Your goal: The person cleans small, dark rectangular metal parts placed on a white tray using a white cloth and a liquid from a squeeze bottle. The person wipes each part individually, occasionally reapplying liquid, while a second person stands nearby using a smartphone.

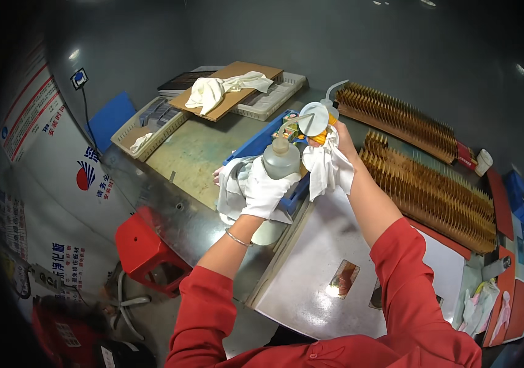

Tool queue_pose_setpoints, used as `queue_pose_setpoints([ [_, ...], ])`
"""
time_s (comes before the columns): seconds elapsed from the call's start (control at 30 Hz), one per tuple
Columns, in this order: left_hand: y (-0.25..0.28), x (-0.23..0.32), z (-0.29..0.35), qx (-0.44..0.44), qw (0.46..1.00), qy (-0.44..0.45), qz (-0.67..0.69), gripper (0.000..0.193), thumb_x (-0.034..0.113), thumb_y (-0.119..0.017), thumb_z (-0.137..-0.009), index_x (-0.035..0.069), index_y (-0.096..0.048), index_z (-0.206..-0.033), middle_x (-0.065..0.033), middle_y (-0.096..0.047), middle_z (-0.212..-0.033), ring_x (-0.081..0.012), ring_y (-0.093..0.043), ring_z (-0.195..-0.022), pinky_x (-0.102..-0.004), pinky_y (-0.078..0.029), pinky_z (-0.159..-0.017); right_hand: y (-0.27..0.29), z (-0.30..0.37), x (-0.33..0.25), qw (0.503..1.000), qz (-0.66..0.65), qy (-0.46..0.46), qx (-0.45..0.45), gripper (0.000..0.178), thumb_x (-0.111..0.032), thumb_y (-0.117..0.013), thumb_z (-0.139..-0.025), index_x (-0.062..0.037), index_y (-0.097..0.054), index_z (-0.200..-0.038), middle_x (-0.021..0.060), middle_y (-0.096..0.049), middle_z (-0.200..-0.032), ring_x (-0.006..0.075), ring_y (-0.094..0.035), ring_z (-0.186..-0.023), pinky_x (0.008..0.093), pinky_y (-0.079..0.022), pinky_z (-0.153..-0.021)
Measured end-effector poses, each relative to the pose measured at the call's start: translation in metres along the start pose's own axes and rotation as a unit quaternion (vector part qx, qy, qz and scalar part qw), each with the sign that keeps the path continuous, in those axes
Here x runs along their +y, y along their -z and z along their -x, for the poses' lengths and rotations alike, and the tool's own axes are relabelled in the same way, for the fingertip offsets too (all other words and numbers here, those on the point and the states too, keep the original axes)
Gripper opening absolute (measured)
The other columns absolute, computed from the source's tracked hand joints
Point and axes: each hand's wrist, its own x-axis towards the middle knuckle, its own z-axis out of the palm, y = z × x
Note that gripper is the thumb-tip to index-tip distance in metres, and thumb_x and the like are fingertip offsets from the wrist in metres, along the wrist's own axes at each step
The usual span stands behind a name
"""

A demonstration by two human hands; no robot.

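Observation:
My left hand [265, 193], in a white glove, is wrapped round a translucent squeeze bottle [281, 161] with a bent spout. The spout reaches toward a pale round disc [314, 119]. That disc is held up by my right hand [345, 142], whose fingers are closed behind it and mostly hidden. Yellow-orange patches show at those fingers; I cannot tell whether they are finger covers. A white cloth [328, 168] hangs from the same hand. Behind the disc stands another bottle [330, 110] with a curved spout. Below my left hand lies a grey-white cloth [231, 190].
A blue bin [256, 146] sits behind my hands. At right stand two long brown finned racks [397, 116]. Farther back, cardboard [225, 101] with a white cloth lies over white trays [274, 98]. A red stool [145, 245] stands at left. A small reflective plate [344, 279] lies on the white worktop [311, 306].

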Motion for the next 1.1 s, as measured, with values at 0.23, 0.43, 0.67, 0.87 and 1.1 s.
queue_pose_setpoints([
  [0.23,0.006,0.011,0.002,-0.014,1.0,0.01,-0.014,0.058,0.022,-0.078,-0.056,0.004,-0.05,-0.104,-0.0087,-0.057,-0.098,-0.0199,-0.055,-0.09,-0.0325,-0.045,-0.078,-0.018,-0.001,0.0,0.997,0.016,0.008,0.072,0.033,-0.032,-0.04,-0.084,-0.003,-0.052,-0.091,0.008,-0.054,-0.07,0.0132,-0.05,-0.052,0.0251,-0.042,-0.044],
  [0.43,0.008,0.007,0.003,-0.01,1.0,0.019,-0.005,0.055,0.02,-0.078,-0.057,0.004,-0.052,-0.102,-0.0083,-0.058,-0.097,-0.0189,-0.055,-0.09,-0.0314,-0.045,-0.078,-0.02,-0.003,-0.001,0.997,0.013,0.018,0.074,0.032,-0.031,-0.038,-0.084,-0.0025,-0.052,-0.091,0.0089,-0.054,-0.069,0.0136,-0.049,-0.052,0.0255,-0.042,-0.044],
  [0.67,-0.001,0.03,0.013,-0.081,0.992,0.068,0.062,0.043,0.014,-0.073,-0.067,0.001,-0.052,-0.102,-0.0077,-0.059,-0.095,-0.0142,-0.055,-0.082,-0.0276,-0.045,-0.072,-0.031,0.024,-0.024,0.991,-0.028,0.024,0.129,0.027,-0.023,-0.038,-0.087,-0.0028,-0.055,-0.083,0.0114,-0.058,-0.068,0.019,-0.058,-0.055,0.0319,-0.051,-0.05],
  [0.87,-0.006,0.04,0.046,0.067,0.974,-0.214,-0.027,0.051,0.015,-0.059,-0.081,0.0,-0.038,-0.124,-0.0137,-0.047,-0.116,-0.0197,-0.054,-0.094,-0.0304,-0.044,-0.083,-0.088,0.163,-0.059,0.971,0.073,0.107,0.202,0.031,-0.034,-0.046,-0.087,-0.0064,-0.057,-0.078,0.0047,-0.057,-0.064,0.0131,-0.053,-0.051,0.0255,-0.046,-0.049],
  [1.1,-0.198,0.213,0.225,-0.583,0.727,-0.35,0.09,0.055,0.014,-0.061,-0.076,0.003,-0.038,-0.125,-0.0144,-0.045,-0.121,-0.0216,-0.054,-0.096,-0.0318,-0.043,-0.085,-0.158,0.536,-0.08,0.83,-0.099,0.179,0.518,0.028,-0.03,-0.045,-0.089,-0.004,-0.054,-0.096,0.0069,-0.056,-0.07,0.0132,-0.052,-0.05,0.0246,-0.04,-0.039],
])
